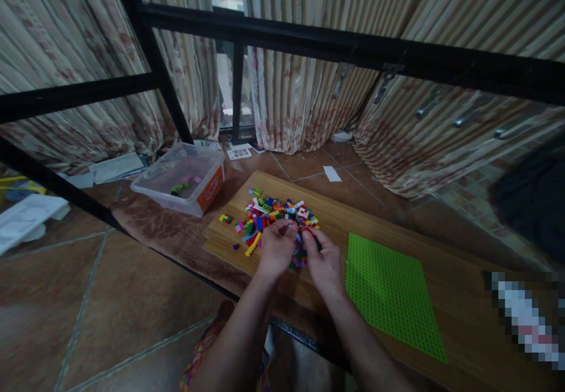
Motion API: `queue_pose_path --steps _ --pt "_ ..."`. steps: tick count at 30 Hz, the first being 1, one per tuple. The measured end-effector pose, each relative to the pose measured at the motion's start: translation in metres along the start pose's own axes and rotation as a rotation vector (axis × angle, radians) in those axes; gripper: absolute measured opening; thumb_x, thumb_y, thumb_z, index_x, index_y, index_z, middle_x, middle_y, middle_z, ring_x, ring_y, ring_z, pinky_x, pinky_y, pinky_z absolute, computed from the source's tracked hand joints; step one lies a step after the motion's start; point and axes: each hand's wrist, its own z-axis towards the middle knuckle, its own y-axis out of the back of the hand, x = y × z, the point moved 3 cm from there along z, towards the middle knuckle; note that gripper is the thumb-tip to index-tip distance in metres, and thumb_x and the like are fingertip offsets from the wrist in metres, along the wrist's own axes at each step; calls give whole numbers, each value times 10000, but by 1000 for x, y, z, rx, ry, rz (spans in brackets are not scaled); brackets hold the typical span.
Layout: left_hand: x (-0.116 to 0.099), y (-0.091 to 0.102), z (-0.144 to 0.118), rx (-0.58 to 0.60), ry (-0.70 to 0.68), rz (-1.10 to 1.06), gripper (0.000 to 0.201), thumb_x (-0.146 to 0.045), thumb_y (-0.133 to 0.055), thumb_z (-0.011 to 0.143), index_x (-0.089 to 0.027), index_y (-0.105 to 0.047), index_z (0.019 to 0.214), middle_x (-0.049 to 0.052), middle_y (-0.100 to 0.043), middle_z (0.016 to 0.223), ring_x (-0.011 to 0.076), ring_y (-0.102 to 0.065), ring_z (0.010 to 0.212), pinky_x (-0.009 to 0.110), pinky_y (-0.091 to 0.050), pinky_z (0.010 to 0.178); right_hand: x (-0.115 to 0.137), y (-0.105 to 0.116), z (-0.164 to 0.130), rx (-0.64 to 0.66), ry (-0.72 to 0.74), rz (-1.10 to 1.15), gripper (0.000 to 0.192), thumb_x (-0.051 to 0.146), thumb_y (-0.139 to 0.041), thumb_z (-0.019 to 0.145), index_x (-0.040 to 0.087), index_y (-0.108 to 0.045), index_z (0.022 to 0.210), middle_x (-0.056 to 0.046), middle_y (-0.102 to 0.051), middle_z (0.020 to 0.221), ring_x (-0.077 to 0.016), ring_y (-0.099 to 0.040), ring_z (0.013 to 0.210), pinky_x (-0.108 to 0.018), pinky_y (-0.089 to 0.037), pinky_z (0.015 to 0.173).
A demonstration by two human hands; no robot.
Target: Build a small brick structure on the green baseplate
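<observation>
Your work surface is a low wooden board (397,221) running from about nine o'clock down to four o'clock, with a pile of small coloured bricks (273,218) lying on it at its ten o'clock end and a few stray bricks (226,219) just beside the pile toward nine. A flat green baseplate (388,292) lies on the board at four o'clock from the pile, well apart from it. At ten o'clock of the board a clear plastic bin (180,186) rests on a brown patterned mat (163,227) over the tiled floor (66,309), with papers (115,168) lying on the floor at nine to ten o'clock.
</observation>
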Motion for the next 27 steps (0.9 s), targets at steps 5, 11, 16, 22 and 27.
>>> queue_pose_path --steps 5,11,16,22,27 --pt "-15 10 -5 -154 -299 643 111 -283 -594 792 -208 -672 814 19 -634 678 160 -572 644 248 -402 648 -10 -5 21 78 10 -275 262 374 -555 843 202 -707 969 -51 -729 796 -218 -653 703 -321 -464 671" --pt "-15 8 -6 -129 -320 988 200 -214 -574 793 -218 -678 964 100 -696 891 250 -638 879 320 -430 800 -1 -5 49 257 222 -619 221 194 -611 781 244 -719 968 -70 -733 918 -228 -668 833 -318 -461 732" --pt "-12 9 -4 -123 -333 951 230 -158 -541 794 -214 -668 977 105 -689 947 245 -630 939 323 -430 863 3 -3 71 279 245 -545 217 242 -567 835 262 -716 992 -38 -739 912 -210 -671 807 -309 -472 715" --pt "-16 8 -5 -135 -335 865 169 -157 -532 799 -218 -667 879 93 -680 873 249 -636 864 324 -428 841 -7 -31 103 333 326 -634 314 150 -616 782 203 -697 1081 -108 -686 1076 -232 -634 946 -336 -453 849" --pt "-21 10 -2 -160 -337 783 175 -240 -510 852 -212 -660 938 94 -689 887 245 -638 873 328 -433 829 -11 -26 105 356 241 -348 229 173 -620 781 202 -714 988 -57 -714 942 -187 -638 835 -327 -466 806"
